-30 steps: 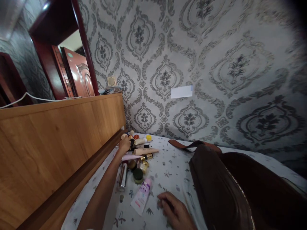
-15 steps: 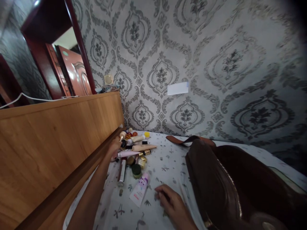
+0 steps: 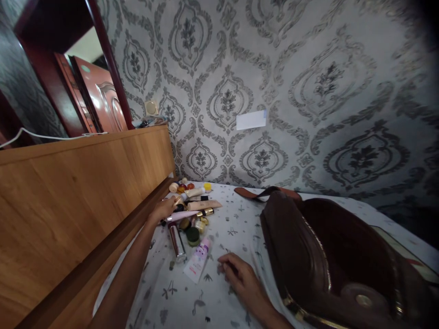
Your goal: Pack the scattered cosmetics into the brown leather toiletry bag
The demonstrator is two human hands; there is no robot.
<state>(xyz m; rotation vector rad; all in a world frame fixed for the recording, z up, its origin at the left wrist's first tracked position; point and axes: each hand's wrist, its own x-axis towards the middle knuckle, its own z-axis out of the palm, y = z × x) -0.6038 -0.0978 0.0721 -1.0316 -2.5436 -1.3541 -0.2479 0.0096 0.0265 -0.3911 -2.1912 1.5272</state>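
Observation:
My left hand [image 3: 165,209] reaches into the left side of a pile of cosmetics, its fingertips at a small gold-and-black item [image 3: 178,204]; whether it grips this is hard to make out. Beside it lie a pink pointed tube [image 3: 181,215], a beige tube [image 3: 204,205] and a silver cylinder [image 3: 177,242]. Nearer me are a dark green jar [image 3: 193,236] and a white-and-pink tube [image 3: 198,261]. Over the sheet, right of that tube, my right hand [image 3: 237,273] is loosely curled with nothing visible in it.
A brown bag [image 3: 308,246] lies unzipped on the right, its strap [image 3: 250,193] toward the wall. The patterned sheet [image 3: 233,232] runs between bag and pile. A wooden headboard [image 3: 85,192] borders the left. Near the wall sits a yellow-capped item [image 3: 207,187].
The view has shifted slightly. My left hand has moved a little deeper among the cosmetics, and the silver cylinder has turned, its near end swinging right. My right hand keeps its loose curl.

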